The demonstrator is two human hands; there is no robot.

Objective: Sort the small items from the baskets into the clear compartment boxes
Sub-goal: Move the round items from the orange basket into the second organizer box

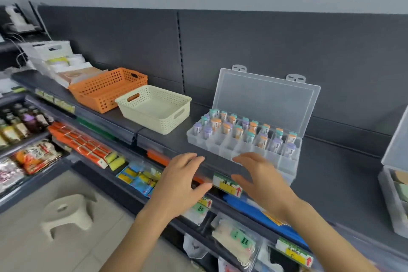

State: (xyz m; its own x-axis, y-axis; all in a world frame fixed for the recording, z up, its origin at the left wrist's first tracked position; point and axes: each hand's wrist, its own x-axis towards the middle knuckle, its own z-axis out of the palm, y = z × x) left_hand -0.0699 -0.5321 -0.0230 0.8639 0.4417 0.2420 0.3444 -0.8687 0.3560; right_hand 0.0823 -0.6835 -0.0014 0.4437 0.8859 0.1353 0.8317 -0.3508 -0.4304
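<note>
- Clear compartment box point(199, 139), head view: it sits on the dark shelf point(331, 172) with its lid point(265, 104) standing open behind it. The back rows hold small capped items point(234, 128), upright, with teal, orange and purple tops. The front row looks unfilled.
- Left of the box, just beside it, is the cream basket point(141, 117), with no items showing inside. Further left, touching the cream one, is the orange basket point(95, 97), its inside partly hidden.
- Well to the right of the box, a second clear box point(395, 194) is cut off by the frame edge.
- The left hand point(181, 179) hovers in front of the box's left end, fingers spread and loose, holding nothing.
- The right hand point(258, 176) hovers just in front of the box's front wall, fingers likewise relaxed and empty. Whether it touches the box I cannot tell.
- With the baskets seemingly emptied, sorting into this box looks close to done, and the hands seem to be reaching for the box itself.
- To handle it well, take it by both ends, keep it level so the upright items do not topple, and lower the lid evenly.
</note>
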